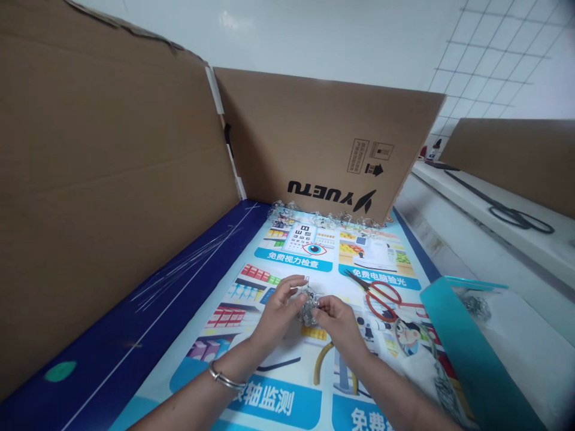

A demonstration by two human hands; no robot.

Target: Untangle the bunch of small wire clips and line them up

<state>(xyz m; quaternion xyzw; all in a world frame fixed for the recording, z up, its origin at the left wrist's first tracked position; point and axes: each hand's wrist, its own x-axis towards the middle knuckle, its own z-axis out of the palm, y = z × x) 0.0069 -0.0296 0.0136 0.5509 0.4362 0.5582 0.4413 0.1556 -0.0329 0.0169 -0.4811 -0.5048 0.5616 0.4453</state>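
Observation:
Between my two hands is a small cluster of clear, shiny beads or wire loops (308, 309); its exact make-up is too small to tell. The fingers of my left hand (284, 302) curl round its left side, and a thin wire loop sticks up at the top. My right hand (338, 317) pinches its lower right edge between thumb and fingers. Red-handled scissors (381, 299) lie to the right of my hands, blades pointing up and left. Similar clear clusters (326, 221) are lined up at the far edge of the printed mat (233, 359).
Thin straight wires (184, 263) lie at the left on dark blue. Cardboard panels (269, 131) stand behind and at the left. At the right is a turquoise box (467, 335) with a shiny bundle inside. Black scissors (516, 215) rest on a white ledge.

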